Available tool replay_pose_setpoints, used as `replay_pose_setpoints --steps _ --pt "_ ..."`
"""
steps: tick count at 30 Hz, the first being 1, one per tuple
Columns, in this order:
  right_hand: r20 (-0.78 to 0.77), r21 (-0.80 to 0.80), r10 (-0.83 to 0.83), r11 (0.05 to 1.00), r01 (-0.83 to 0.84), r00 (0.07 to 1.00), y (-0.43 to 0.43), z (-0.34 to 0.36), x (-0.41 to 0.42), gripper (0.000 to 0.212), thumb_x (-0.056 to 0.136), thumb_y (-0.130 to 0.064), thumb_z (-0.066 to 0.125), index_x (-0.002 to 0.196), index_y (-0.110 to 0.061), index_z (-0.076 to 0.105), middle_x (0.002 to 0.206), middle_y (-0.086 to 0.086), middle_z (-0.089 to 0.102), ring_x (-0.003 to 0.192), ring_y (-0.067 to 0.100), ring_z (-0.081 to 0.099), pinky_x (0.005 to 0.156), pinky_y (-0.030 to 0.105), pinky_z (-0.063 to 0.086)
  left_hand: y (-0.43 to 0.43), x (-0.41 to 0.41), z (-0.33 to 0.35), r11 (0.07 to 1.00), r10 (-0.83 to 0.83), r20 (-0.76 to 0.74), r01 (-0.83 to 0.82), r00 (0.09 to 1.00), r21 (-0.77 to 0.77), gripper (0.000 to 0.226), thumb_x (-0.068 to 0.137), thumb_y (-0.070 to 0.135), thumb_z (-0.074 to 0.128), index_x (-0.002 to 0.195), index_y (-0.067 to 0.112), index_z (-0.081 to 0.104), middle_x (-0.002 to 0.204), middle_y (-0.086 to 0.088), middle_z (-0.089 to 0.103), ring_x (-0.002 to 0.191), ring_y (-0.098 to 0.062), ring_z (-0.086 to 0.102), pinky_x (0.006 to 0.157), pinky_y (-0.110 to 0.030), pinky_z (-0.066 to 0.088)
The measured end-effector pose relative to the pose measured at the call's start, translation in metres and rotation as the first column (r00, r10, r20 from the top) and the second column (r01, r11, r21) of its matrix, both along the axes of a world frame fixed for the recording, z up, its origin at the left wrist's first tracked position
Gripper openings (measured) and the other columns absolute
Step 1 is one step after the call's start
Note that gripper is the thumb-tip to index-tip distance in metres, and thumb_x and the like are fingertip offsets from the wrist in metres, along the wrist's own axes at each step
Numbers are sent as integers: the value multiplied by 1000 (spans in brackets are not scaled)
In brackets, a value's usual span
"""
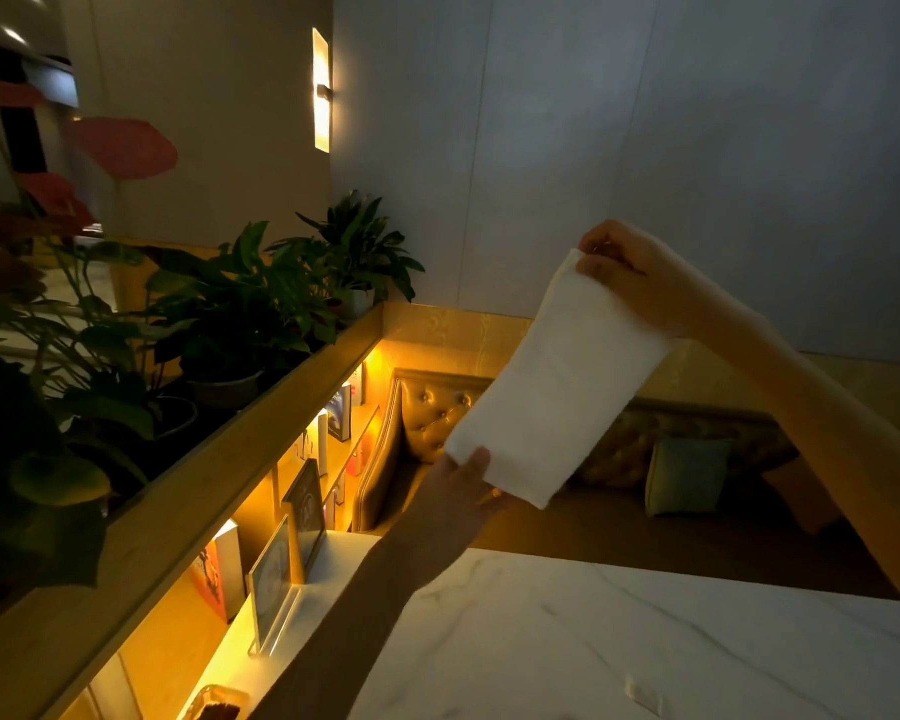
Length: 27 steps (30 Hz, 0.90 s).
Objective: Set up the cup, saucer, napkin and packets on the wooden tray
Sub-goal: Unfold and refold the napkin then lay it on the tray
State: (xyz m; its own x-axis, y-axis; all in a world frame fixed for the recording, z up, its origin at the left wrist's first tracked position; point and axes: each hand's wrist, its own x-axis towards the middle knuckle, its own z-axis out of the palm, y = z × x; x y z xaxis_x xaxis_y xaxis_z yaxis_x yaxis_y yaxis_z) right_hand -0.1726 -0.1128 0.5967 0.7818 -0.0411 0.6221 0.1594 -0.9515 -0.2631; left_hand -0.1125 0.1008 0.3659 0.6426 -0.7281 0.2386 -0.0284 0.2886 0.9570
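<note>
Dim amber light fills the room as we hold the napkin up in the air at centre frame, well above the marble table at lower right. Our right hand pinches its upper end, our left hand pinches the lower corner — the white cloth hangs slack, folded lengthwise. Outward lie a tufted sofa behind and potted plants at left. No tray, cup, saucer or packets show, so we judge the setup barely begun — the napkin remains to be placed.
</note>
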Motion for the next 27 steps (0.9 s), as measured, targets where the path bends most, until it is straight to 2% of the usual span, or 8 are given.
replay_pose_setpoints --steps 2,4,7,10,14,20,24,27 --pt "-16 36 32 999 -31 999 8 0 5 4 96 -35 48 100 -36 47 90 -19 55 79 2 55 64 24 43 -11 -12 -11 995 -63 1 63 998 -74 57 88 27 66 136 11 39 135 -19 53 129 -43 48 104 -66 39" --pt "-44 8 44 999 -44 998 16 0 11 5 96 -36 47 101 -35 46 89 -18 55 78 5 57 63 24 44 -24 -25 -17 983 -92 -121 71 988 -171 70 79 28 77 138 21 41 136 -16 55 128 -39 52 100 -60 46" --pt "-83 -68 31 997 -36 996 19 -2 17 8 96 -36 47 103 -33 45 88 -16 53 77 3 56 60 19 41 -41 -34 -20 977 -88 -232 39 969 -208 71 71 16 82 132 19 45 123 -12 63 118 -33 62 86 -44 57" --pt "-90 -40 19 999 -23 996 12 -1 16 7 96 -36 47 103 -34 46 88 -19 53 78 2 56 61 20 41 -41 -37 -22 984 -82 -150 56 985 -169 67 74 14 80 129 28 44 114 -2 67 115 -25 64 85 -39 58" --pt "-65 18 8 1000 -7 998 -2 0 13 6 95 -37 48 102 -36 49 89 -19 55 79 2 56 64 24 42 -33 -38 -20 975 -91 -93 70 992 -211 69 78 10 75 135 28 41 124 -12 58 118 -32 60 91 -47 55" --pt "-44 54 1 999 1 999 -17 -7 12 9 96 -35 48 104 -32 51 89 -20 57 81 3 56 68 23 43 -26 -25 -22 970 -132 -144 98 981 -225 64 81 7 67 125 48 48 104 13 67 103 -14 68 77 -36 55" --pt "-65 28 -8 1000 10 998 -21 -14 11 11 96 -37 46 106 -32 49 93 -18 54 83 1 54 69 21 42 -17 -25 -21 969 -179 -122 153 976 -191 60 81 12 64 127 44 45 100 3 61 74 -14 63 59 -28 53" --pt "-25 27 4 1000 -3 1000 -22 -17 9 8 96 -36 46 104 -34 49 94 -15 56 84 2 55 69 21 41 -8 -23 -16 957 -252 -101 232 963 -173 69 78 14 66 135 39 38 100 0 58 75 -15 59 60 -27 52"
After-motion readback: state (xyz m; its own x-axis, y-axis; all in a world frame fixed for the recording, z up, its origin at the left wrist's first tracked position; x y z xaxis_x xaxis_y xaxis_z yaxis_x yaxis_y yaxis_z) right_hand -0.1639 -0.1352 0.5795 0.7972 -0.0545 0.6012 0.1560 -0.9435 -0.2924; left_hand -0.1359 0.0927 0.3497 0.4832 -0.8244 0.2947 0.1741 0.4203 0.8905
